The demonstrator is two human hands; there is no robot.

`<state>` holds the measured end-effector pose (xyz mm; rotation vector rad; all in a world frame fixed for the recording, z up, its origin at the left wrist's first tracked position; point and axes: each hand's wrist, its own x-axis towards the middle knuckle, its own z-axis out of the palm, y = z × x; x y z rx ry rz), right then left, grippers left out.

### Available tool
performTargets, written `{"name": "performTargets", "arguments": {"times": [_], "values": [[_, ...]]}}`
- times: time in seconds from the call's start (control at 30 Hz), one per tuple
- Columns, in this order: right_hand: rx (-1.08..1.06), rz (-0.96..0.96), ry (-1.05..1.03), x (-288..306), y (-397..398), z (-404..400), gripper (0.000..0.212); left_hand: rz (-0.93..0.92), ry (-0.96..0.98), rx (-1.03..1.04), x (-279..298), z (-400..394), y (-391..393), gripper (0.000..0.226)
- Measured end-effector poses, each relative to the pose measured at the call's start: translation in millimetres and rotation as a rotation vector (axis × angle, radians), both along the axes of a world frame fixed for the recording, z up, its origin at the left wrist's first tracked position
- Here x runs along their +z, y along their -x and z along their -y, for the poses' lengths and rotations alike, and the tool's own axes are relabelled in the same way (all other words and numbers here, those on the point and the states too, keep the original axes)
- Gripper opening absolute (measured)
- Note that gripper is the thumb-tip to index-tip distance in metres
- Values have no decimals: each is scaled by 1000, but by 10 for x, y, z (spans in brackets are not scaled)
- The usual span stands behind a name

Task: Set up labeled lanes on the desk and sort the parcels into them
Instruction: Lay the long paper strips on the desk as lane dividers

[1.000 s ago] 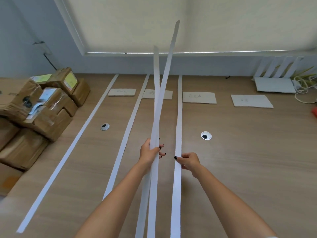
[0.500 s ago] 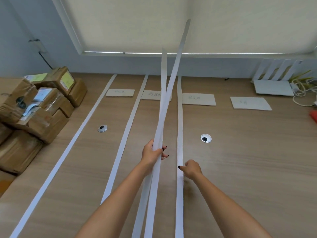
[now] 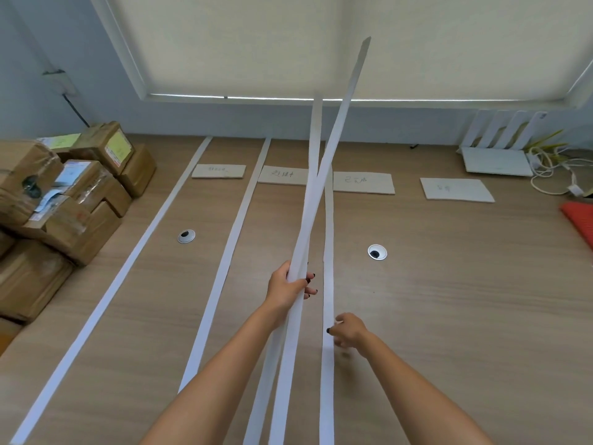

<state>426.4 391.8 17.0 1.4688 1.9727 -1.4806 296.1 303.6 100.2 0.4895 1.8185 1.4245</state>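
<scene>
Tabletop [image 3: 449,300] w/ three white strips already flat on it, all running near edge to far edge: left strip [image 3: 106,303], second strip [image 3: 224,268], third strip [image 3: 328,284]. Four label cards [image 3: 363,183] sit in a row near the far edge; the lane for the rightmost card has no strip on its right side yet. Parcels [image 3: 64,203] stacked at the left edge, unsorted.

Two loose strips [image 3: 333,149] stand up off the tabletop, crossing above the cards, tops tilted toward the far wall, long axis roughly parallel to the laid ones. Left hand [image 3: 288,289] is the grip on them: clenched round both, about mid-length, lower ends trailing past the near edge.

Right hand [image 3: 348,329] pinches the third strip at its right edge, fingers curled, near the near edge.

Key relation: the open spot lies right of the grip, past the third strip, so the loose strips prob. need to cross over the right hand; right hand is nearer that side.
</scene>
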Motion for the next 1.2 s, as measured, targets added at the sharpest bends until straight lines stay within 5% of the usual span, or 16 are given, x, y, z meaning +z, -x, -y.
{"name": "performTargets", "arguments": {"times": [0.43, 0.7, 0.87, 1.2], "values": [[29, -45, 6, 114, 48, 17, 54, 36, 0, 7, -15, 28, -74, 21], [-189, -616, 499, 627, -108, 58, 35, 28, 29, 13, -65, -159, -382, 17], [-199, -689, 372, 746, -597, -144, 27, 143, 1, 27, -49, -438, -781, 11], [-259, -589, 262, 694, -2008, -960, 30, 98, 8, 194, -123, -1083, -1842, 36]]}}
